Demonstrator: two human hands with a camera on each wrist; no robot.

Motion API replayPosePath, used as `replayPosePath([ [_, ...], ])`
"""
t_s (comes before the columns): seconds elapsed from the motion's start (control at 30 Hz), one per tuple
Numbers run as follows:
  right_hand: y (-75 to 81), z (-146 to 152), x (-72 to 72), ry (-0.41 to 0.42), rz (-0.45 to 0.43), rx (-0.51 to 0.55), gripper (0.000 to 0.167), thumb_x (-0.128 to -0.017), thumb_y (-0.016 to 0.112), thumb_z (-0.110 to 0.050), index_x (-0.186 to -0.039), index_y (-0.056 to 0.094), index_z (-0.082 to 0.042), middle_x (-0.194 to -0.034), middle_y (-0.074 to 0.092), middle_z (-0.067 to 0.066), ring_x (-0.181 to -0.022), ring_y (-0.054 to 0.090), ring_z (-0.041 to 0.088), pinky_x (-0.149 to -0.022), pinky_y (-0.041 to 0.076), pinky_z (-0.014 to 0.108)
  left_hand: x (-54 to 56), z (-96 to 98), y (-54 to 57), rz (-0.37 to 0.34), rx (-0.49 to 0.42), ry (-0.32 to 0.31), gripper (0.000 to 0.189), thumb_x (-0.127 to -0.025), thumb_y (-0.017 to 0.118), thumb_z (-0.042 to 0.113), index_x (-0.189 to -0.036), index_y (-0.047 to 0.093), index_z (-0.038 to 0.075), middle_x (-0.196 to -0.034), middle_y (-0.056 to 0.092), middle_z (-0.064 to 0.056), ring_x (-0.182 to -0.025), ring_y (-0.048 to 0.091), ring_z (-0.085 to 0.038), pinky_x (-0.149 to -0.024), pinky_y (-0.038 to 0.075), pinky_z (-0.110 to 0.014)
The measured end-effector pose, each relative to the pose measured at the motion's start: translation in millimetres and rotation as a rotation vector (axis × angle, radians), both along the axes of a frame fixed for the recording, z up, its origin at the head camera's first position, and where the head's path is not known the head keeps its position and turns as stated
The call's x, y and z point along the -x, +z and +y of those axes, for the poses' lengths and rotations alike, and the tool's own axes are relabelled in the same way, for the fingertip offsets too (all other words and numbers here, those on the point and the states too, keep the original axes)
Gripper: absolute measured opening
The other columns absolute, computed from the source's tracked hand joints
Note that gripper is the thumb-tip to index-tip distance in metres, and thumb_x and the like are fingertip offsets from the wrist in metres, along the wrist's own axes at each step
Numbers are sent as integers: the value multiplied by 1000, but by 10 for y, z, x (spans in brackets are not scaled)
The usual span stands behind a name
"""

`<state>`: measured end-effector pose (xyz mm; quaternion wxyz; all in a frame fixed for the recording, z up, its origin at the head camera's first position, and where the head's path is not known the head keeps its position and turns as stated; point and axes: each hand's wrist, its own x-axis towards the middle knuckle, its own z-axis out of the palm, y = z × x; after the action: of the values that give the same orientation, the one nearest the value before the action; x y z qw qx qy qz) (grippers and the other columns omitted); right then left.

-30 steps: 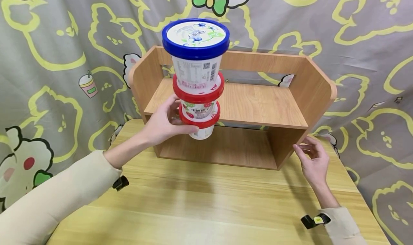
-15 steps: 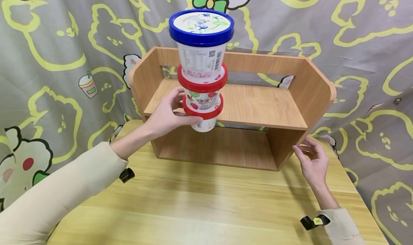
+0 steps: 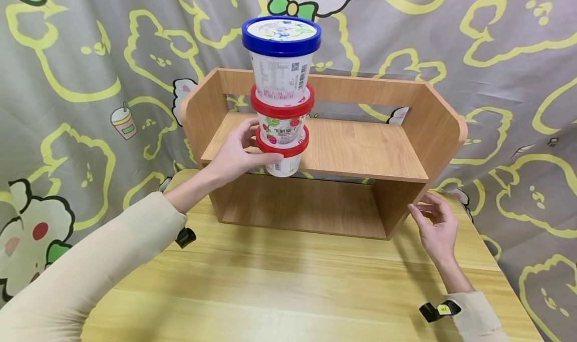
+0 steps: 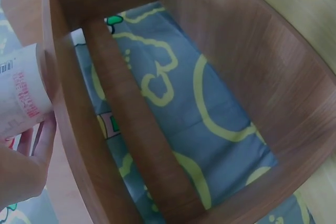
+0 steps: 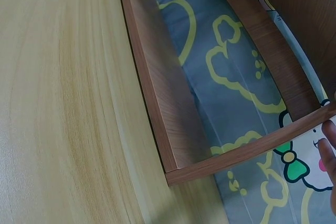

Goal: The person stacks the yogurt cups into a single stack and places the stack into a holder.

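My left hand [image 3: 235, 155] grips the lowest of three stacked tubs, thumb across the front just under its red lid. This bottom tub [image 3: 286, 166] carries a strawberry-print tub [image 3: 283, 130], also red-lidded. Highest and largest is the blue-lidded tub [image 3: 280, 74], upright with a barcode facing me. The stack overlaps the upper board of a wooden desktop shelf [image 3: 360, 144] in the head view. Part of a white tub [image 4: 21, 93] shows beside the shelf in the left wrist view. My right hand [image 3: 439, 229] touches the shelf's right side panel, fingers loosely bent, holding nothing else.
The two-level shelf stands toward the back of a light wood table [image 3: 288, 287]. Its tall side panels and back rail [image 3: 365, 90] bound the upper board. Behind hangs a grey patterned curtain [image 3: 149, 36]. Black wrist cameras sit at both sleeves.
The left hand has carried the stack slightly right, upward and farther forward toward the shelf, so the tubs look smaller. The right hand stays at the side panel.
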<state>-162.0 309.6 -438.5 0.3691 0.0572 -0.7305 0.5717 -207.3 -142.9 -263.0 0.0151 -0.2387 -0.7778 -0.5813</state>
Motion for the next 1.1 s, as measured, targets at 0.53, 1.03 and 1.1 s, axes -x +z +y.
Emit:
replayPosePath([
  [0.53, -3, 4, 3, 7, 11, 7, 41, -85, 71, 21, -125, 65, 15, -104, 73, -21, -84, 70, -7, -75, 55, 6, 216, 1, -57, -2, 10, 28, 74, -91, 79, 19, -155, 42, 17, -147, 60, -10, -123, 63, -28, -102, 59, -40],
  [1.03, 1, -3, -9, 0, -4, -2, 41, -86, 72, 20, -126, 65, 14, -105, 73, -22, -85, 70, -7, -75, 55, 6, 316, 18, -59, -9, 37, 40, 77, -92, 78, 21, -158, 38, 15, -148, 59, -11, -123, 63, -30, -100, 57, -40],
  [1.1, -2, -4, -10, 2, -4, -1, 40, -86, 72, 20, -125, 65, 15, -105, 73, -21, -85, 70, -7, -75, 56, 6, 323, 19, -57, -9, 37, 37, 76, -93, 77, 21, -158, 38, 15, -149, 58, -11, -123, 63, -30, -100, 57, -40],
])
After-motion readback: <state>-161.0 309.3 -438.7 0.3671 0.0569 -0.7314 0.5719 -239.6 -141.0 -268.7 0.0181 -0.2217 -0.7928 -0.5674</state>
